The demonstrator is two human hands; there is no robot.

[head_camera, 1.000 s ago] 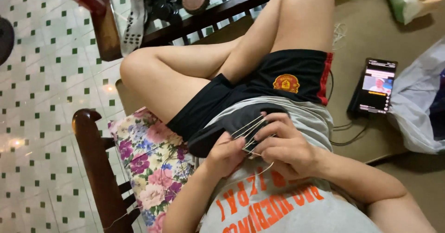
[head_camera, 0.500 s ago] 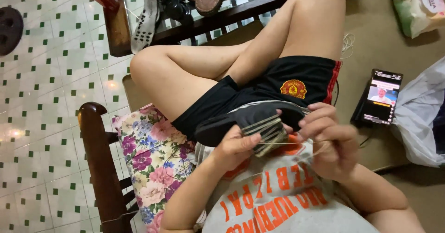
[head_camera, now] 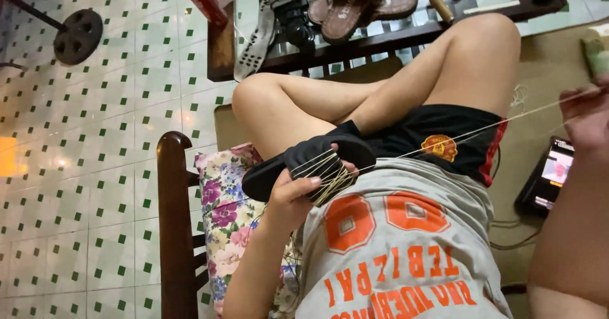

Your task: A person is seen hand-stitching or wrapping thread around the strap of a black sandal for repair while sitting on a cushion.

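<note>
- While seated, left hand (head_camera: 288, 195) gripped a dark pad (head_camera: 323, 157) wound with pale string (head_camera: 330, 182), over the lap.
- Right hand (head_camera: 587, 112) was pinched shut on the string's taut end (upper right edge).
- String looked light, limp, thin; likely slippery, so best pinched near the winding.
- Pad seemed soft; hold its sides.

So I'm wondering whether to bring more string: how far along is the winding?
Several turns of pale string already wrap the dark bundle gripped by the left hand. In hand: the right hand pulls one strand taut. Left: that stretched length is unwound; how much string lies beyond it can't be seen.
</note>
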